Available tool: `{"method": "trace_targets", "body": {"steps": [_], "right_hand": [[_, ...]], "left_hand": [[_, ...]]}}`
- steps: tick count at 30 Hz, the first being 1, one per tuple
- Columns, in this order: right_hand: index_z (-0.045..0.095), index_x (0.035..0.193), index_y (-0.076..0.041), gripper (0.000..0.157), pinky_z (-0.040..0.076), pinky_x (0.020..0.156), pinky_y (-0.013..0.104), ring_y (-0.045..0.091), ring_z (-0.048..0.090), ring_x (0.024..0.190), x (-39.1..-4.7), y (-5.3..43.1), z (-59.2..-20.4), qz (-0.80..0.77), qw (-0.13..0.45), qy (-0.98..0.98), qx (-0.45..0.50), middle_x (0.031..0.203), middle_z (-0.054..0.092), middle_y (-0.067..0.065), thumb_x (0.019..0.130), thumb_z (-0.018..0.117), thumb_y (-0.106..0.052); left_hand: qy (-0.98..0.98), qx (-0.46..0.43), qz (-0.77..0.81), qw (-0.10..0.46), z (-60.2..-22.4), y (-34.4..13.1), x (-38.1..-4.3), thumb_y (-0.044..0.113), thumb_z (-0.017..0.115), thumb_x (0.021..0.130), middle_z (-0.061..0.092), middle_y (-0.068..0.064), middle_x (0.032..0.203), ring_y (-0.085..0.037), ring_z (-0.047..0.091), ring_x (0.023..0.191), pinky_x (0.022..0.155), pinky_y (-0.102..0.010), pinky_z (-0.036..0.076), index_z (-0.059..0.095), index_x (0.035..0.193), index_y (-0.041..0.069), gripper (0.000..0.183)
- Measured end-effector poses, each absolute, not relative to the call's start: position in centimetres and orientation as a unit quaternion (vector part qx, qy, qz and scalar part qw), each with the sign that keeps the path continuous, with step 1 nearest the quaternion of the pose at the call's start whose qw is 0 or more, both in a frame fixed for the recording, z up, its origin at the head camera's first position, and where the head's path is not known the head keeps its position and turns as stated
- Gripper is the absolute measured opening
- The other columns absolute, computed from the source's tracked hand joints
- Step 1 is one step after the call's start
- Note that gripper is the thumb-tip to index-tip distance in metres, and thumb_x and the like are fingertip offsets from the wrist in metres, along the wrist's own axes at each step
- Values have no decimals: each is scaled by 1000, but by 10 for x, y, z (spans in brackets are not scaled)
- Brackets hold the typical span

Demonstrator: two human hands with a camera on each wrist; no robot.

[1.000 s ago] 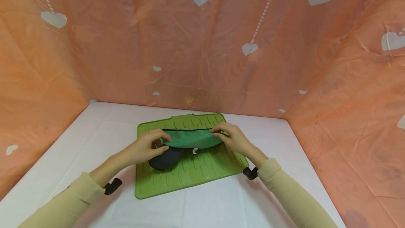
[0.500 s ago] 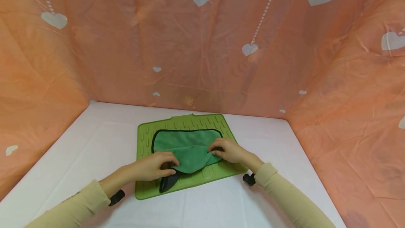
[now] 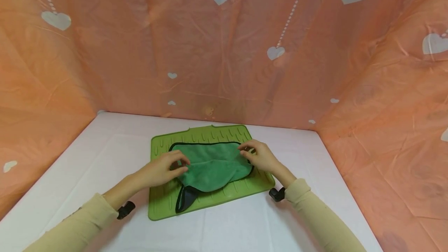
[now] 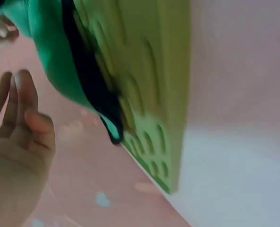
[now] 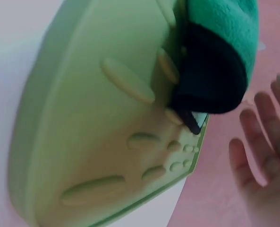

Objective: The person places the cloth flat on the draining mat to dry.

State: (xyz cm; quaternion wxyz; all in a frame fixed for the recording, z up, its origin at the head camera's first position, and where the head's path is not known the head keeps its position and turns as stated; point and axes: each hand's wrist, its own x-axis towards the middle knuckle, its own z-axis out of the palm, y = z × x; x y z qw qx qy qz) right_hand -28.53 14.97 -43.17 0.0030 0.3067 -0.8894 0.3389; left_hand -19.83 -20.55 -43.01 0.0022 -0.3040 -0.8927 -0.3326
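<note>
A green cloth [image 3: 211,174] with black edging lies folded and rumpled on a green ridged mat [image 3: 224,196]. Its dark flap [image 3: 187,198] sticks out at the near left corner. Over the cloth's left part is my left hand [image 3: 162,169], fingers loosely bent; the left wrist view shows this hand [image 4: 21,142] apart from the cloth [image 4: 55,61]. My right hand [image 3: 261,158] is at the cloth's far right corner. In the right wrist view its fingers spread, and a gap separates the hand [image 5: 267,163] from the cloth [image 5: 229,23].
The mat lies on a white-covered table [image 3: 115,151]. An orange sheet [image 3: 224,81] with pale hearts stands behind the table and along both sides. Black wrist-worn pieces [image 3: 126,210] show at both cuffs.
Both hands first held the cloth's raised edge, then brought it down toward me. They have since let go and moved back up the cloth, which now lies folded on the mat.
</note>
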Motion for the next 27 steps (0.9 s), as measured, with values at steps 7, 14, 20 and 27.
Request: {"method": "trace_targets", "body": {"steps": [7,14,20,27], "right_hand": [[69,109,-9,20,50,65,31,18,60,87,-294,159,-435,343,31,-913,218,105,63,3,92,63,-19],[69,108,-10,22,51,68,32,20,62,87,-300,165,-447,309,-16,-932,188,100,67,5,91,65,-22],[68,107,-12,21,51,68,32,14,62,80,-299,164,-454,304,-50,-932,190,90,68,0,90,66,-24],[67,105,-11,26,49,63,29,9,59,70,-298,157,-453,307,-59,-928,200,81,66,-3,84,74,-24]], "left_hand": [[-919,-211,-329,51,-434,-233,-222,16,63,92,63,-5,104,-11,57,77,61,-25,48,64,112,5,22],[-924,-177,-339,22,-447,-251,-236,9,63,91,63,-15,101,-24,62,85,67,-33,53,59,113,-3,25],[-929,-176,-323,-27,-455,-252,-241,18,66,90,62,-7,93,-17,59,81,68,-32,50,57,114,-3,33],[-937,-192,-290,-18,-459,-248,-244,22,69,88,57,0,83,-12,52,73,64,-31,45,59,115,2,36]]}}
